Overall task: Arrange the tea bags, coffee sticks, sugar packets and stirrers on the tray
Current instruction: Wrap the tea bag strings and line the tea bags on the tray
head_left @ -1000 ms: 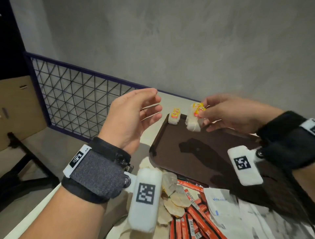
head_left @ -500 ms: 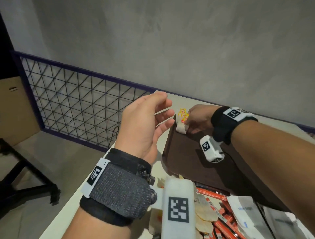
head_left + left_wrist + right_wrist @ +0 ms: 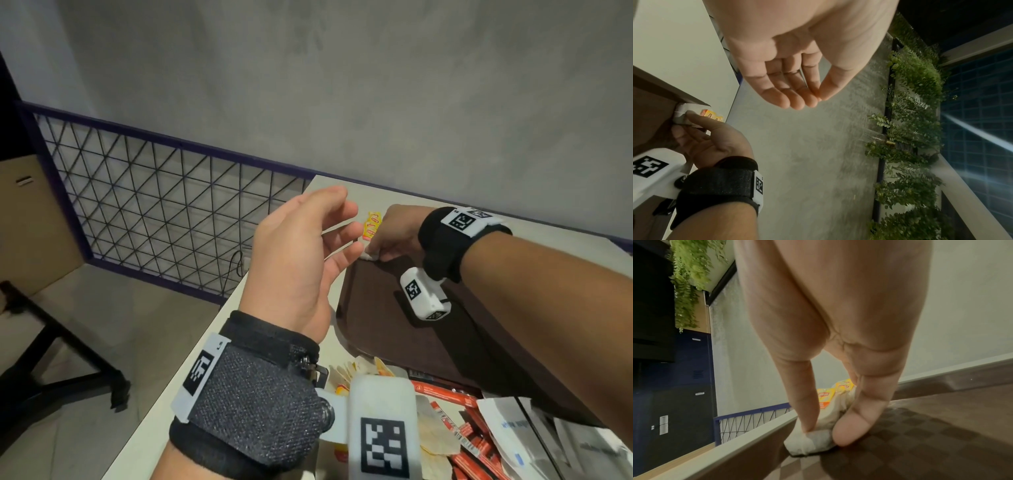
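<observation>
The brown tray (image 3: 428, 329) is set on the pale table (image 3: 191, 373), and white tea bags (image 3: 813, 439) with yellow tags (image 3: 371, 226) are tucked into its far left corner, right against the rim. They're pinched between thumb and fingertip of the right hand (image 3: 394, 233), which is angled down into that corner with the wrist raised above the tray floor. The left hand (image 3: 301, 253) is held up in the air just beside the tray's left edge, palm turned toward the right hand, fingers loose and only slightly bent, nothing gripped. Red coffee sticks (image 3: 462, 442), more tea bags and white packets (image 3: 510, 431) are heaped on the table by the tray's near edge.
</observation>
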The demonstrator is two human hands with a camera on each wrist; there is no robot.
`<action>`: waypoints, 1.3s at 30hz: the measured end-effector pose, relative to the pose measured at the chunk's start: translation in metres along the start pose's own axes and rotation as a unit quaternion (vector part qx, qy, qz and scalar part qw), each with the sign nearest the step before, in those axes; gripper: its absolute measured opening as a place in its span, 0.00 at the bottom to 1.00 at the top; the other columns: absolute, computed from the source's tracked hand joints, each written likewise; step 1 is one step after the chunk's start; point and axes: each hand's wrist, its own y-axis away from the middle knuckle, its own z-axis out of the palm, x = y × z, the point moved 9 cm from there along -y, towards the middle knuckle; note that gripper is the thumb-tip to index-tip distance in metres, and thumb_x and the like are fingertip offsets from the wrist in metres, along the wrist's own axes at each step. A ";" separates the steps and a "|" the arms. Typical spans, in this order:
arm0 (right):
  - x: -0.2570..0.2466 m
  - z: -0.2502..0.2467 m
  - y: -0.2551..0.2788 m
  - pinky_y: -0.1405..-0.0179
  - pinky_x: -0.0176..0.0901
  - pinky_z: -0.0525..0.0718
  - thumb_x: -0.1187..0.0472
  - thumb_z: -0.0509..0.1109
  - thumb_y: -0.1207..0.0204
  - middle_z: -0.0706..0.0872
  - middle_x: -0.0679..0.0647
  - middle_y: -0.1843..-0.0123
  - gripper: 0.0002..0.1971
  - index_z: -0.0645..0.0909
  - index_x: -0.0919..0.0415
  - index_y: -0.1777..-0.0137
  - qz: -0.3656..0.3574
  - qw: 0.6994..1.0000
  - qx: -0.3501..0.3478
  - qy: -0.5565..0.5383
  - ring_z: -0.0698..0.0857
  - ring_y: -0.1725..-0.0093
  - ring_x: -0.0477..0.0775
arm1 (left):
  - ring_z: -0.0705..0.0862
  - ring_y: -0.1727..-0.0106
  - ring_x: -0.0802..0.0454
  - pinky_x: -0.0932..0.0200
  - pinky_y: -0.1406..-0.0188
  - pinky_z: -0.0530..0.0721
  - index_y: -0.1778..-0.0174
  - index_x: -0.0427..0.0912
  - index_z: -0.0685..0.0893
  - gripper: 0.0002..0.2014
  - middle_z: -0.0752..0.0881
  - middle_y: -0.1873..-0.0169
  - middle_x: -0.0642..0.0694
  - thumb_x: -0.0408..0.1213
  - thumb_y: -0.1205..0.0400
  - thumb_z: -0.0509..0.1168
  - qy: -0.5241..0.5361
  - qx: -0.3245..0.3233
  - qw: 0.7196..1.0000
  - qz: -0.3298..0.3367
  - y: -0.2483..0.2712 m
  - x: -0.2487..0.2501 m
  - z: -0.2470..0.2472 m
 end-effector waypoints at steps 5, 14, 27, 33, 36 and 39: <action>0.001 -0.002 -0.003 0.46 0.54 0.92 0.77 0.79 0.31 0.86 0.66 0.63 0.08 0.84 0.70 0.59 -0.001 1.000 0.012 0.000 0.89 0.58 0.64 | 0.85 0.70 0.54 0.61 0.67 0.86 0.55 0.42 0.85 0.02 0.87 0.66 0.49 0.35 0.17 0.70 -0.018 -0.002 1.000 0.006 -0.002 0.003 -0.002; -0.031 0.014 0.123 0.62 0.42 0.89 0.48 0.78 0.22 0.90 0.54 0.59 0.13 0.87 0.58 0.50 -0.197 0.964 -0.087 0.155 0.89 0.63 0.50 | 0.84 0.69 0.55 0.62 0.65 0.84 0.55 0.44 0.84 0.03 0.86 0.67 0.50 0.36 0.16 0.69 -0.025 0.002 1.000 0.013 -0.001 0.012 -0.005; -0.018 0.067 0.246 0.70 0.31 0.75 0.39 0.76 0.25 0.83 0.41 0.60 0.12 0.80 0.43 0.49 -0.324 0.897 -0.081 0.289 0.82 0.63 0.40 | 0.84 0.68 0.55 0.62 0.62 0.83 0.58 0.45 0.84 0.05 0.86 0.66 0.51 0.37 0.17 0.68 -0.012 0.010 1.000 0.016 0.010 0.020 -0.004; -0.007 0.038 0.241 0.58 0.47 0.91 0.61 0.80 0.24 0.91 0.47 0.56 0.11 0.87 0.46 0.46 -0.322 0.935 -0.088 0.116 0.90 0.61 0.47 | 0.84 0.68 0.56 0.62 0.63 0.84 0.55 0.45 0.84 0.02 0.86 0.66 0.51 0.37 0.17 0.68 -0.027 0.013 0.999 0.017 0.012 0.018 -0.002; -0.001 0.012 0.245 0.60 0.52 0.90 0.70 0.81 0.27 0.91 0.58 0.56 0.15 0.88 0.55 0.43 -0.317 0.942 -0.104 -0.026 0.88 0.63 0.60 | 0.85 0.66 0.55 0.62 0.63 0.85 0.52 0.45 0.84 0.01 0.87 0.65 0.51 0.38 0.16 0.68 -0.047 0.002 0.999 0.010 0.013 0.012 0.004; -0.003 -0.020 0.253 0.69 0.44 0.83 0.72 0.80 0.31 0.90 0.62 0.58 0.18 0.86 0.63 0.41 -0.341 0.922 -0.097 -0.156 0.85 0.63 0.56 | 0.88 0.59 0.52 0.60 0.56 0.88 0.50 0.46 0.86 0.05 0.89 0.60 0.50 0.43 0.16 0.68 -0.109 -0.046 0.993 -0.025 0.016 -0.003 0.017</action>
